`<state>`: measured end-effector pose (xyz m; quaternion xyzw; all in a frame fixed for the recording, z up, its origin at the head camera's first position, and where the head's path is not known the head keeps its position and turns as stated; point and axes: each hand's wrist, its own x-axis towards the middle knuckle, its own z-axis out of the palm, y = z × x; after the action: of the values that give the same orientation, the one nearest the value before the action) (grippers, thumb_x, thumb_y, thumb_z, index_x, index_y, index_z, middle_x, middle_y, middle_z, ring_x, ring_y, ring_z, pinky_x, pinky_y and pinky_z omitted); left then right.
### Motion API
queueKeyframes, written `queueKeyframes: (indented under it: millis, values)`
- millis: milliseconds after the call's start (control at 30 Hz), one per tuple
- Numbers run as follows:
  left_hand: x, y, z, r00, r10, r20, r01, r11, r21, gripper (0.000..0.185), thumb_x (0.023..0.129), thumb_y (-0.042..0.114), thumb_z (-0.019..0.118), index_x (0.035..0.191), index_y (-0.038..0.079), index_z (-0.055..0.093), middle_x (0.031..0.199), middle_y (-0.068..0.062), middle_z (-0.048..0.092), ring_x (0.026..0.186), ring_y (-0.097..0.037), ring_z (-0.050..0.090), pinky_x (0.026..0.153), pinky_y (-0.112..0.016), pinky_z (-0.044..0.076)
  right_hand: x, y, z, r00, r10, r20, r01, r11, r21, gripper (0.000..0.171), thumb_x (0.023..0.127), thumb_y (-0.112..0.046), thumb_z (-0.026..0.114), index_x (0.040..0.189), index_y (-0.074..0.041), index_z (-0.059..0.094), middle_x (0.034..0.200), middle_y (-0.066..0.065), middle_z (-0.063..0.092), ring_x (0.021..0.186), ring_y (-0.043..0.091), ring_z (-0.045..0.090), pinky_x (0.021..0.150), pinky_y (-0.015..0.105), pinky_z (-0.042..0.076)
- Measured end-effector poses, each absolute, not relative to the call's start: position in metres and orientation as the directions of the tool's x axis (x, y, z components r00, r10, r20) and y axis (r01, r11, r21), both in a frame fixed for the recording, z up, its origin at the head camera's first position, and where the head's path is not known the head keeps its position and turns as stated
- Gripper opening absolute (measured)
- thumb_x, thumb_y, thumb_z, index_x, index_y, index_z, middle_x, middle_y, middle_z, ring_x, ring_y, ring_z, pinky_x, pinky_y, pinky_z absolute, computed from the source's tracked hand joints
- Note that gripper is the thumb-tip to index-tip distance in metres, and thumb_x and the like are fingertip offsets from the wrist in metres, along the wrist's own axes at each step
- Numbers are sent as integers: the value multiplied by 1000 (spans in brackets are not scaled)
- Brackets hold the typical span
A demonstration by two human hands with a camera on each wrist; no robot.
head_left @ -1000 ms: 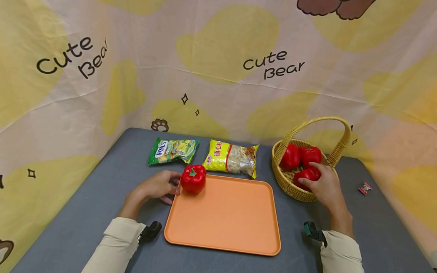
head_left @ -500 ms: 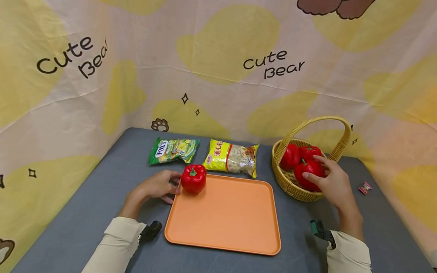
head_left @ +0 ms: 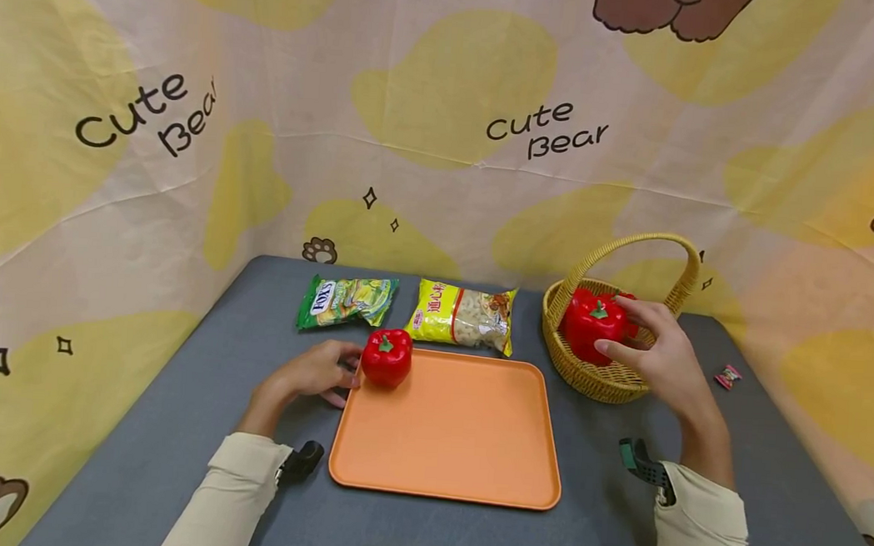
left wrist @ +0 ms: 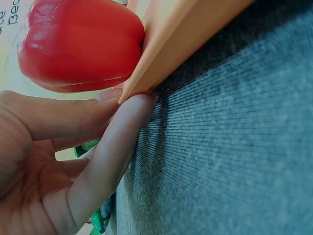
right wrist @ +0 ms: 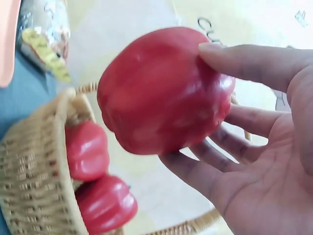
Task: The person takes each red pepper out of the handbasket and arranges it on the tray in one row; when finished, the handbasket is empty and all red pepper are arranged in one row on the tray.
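Observation:
My right hand [head_left: 654, 345] grips a red bell pepper [head_left: 593, 324] [right wrist: 164, 90] and holds it just above the wicker basket [head_left: 588, 374] [right wrist: 34, 171]. Two more red peppers [right wrist: 88, 152] lie inside that basket. A further red pepper [head_left: 386, 357] [left wrist: 80, 44] stands on the far left corner of the orange tray [head_left: 450, 428]. My left hand [head_left: 318, 373] rests on the grey table at the tray's left edge [left wrist: 161, 54], its fingers [left wrist: 105, 161] loosely curled and touching the rim beside that pepper.
Behind the tray lie a green snack bag [head_left: 345, 300] and a yellow snack bag [head_left: 463, 315]. A small wrapped sweet [head_left: 728, 376] sits on the grey table [head_left: 133, 455] to the right of the basket. Printed cloth walls close the table in on three sides.
My right hand has closed round a pepper in the basket and lifted it up and slightly left. The left hand and the pepper on the tray have stayed still.

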<state>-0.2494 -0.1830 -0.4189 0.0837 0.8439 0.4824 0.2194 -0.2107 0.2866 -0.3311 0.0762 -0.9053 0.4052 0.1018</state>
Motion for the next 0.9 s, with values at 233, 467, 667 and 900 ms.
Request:
queueKeyframes:
  millis: [233, 467, 667, 900]
  values:
    - [-249, -183, -418, -890, 341, -302, -85, 526, 846, 52, 89, -4, 60, 139, -6, 44, 121, -18, 55, 87, -21, 65, 63, -38, 61, -215, 262, -334, -945, -168, 281, -327, 528, -784, 62, 83, -23, 78, 139, -16, 51, 134, 2, 44, 118, 24, 51, 93, 23, 51]
    - [-248, -182, -417, -891, 339, -303, -88, 526, 846, 51, 89, -4, 59, 139, -6, 44, 120, -18, 55, 87, -21, 65, 63, -38, 61, -219, 235, -346, -932, -236, 275, -359, 502, -787, 68, 81, -26, 79, 140, -13, 48, 134, 6, 48, 117, 30, 57, 96, 48, 50]
    - [-248, -182, -417, -892, 335, -304, -88, 531, 843, 51, 90, -4, 59, 139, -5, 45, 120, -18, 55, 86, -21, 65, 63, -38, 61, -226, 212, -362, -920, -284, 271, -387, 538, -749, 67, 77, -34, 82, 136, -21, 53, 128, -1, 55, 106, 22, 57, 88, 49, 54]
    - [-248, -182, -417, -892, 335, -303, -85, 536, 840, 49, 90, -3, 59, 138, -4, 46, 119, -17, 56, 86, -20, 65, 62, -37, 61, -228, 185, -373, -913, -345, 217, -363, 450, -816, 69, 77, -15, 83, 138, -15, 50, 129, 8, 53, 107, 28, 61, 86, 39, 57]
